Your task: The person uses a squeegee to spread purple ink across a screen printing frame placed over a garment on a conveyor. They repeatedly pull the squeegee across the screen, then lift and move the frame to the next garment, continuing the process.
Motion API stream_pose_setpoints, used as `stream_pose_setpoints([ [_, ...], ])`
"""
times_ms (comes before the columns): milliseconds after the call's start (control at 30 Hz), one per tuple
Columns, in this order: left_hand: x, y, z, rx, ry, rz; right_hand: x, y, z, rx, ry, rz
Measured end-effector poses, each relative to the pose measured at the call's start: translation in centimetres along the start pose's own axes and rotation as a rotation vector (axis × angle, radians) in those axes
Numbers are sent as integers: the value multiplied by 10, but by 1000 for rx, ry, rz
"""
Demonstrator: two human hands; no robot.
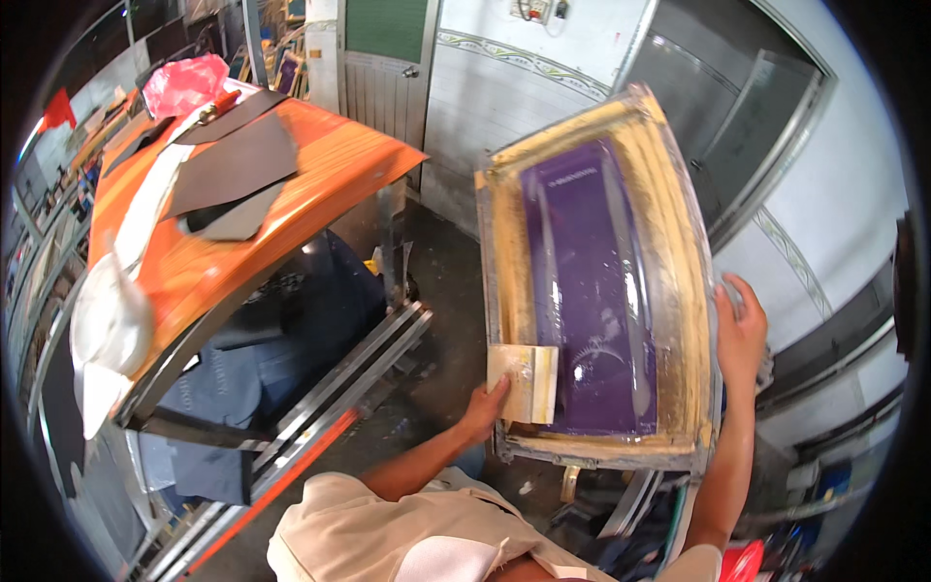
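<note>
A screen printing frame is lifted in front of me, tilted, with a purple mesh panel inside its yellowed, stained border. Wet-looking glossy streaks run down the mesh. At the frame's lower left corner my left hand is closed, its thumb pressed on a flat cream-coloured squeegee. The squeegee overlaps the frame's left side; whether those fingers also grip the frame is hidden. My right hand is closed around the frame's right edge, its fingertips partly out of sight behind it.
To the left stands an orange wood-grain table carrying dark sheets, a pink plastic bag and a white roll. Metal rails run below it, beside dark fabric pieces. A tiled wall and doorway lie beyond the frame.
</note>
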State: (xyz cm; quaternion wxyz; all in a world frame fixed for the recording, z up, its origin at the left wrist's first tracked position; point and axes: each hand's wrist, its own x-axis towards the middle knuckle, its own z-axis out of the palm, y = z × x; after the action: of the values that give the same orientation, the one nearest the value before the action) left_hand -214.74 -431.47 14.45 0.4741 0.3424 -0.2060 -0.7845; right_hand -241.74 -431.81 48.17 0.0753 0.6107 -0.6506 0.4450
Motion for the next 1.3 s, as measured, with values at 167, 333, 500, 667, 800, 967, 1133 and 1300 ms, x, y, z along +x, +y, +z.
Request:
stream_pose_setpoints([
  [167, 153, 27, 21, -208, 24, 96, 175, 7, 146, 50, -171, -161],
  [333, 284, 87, 16, -375, 142, 256, 309, 27, 305, 143, -319, -284],
  [500, 357, 199, 5, -384, 427, 424, 433, 33, 456, 146, -442, -251],
  [667, 445, 309, -40, -387, 669, 741, 517, 58, 647, 323, -515, -195],
  [800, 497, 404, -98, -367, 731, 766, 570, 25, 800, 427, -577, -227],
  [967, 570, 536, -156, -327, 870, 845, 657, -24, 1011, 650, -511, -386],
  [1133, 604, 612, -235, -363, 1010, 821, 651, -118, 1117, 837, -973, 61],
  [1300, 679, 756, -359, -332, 998, 845, 694, -222, 1288, 821, -910, -53],
])
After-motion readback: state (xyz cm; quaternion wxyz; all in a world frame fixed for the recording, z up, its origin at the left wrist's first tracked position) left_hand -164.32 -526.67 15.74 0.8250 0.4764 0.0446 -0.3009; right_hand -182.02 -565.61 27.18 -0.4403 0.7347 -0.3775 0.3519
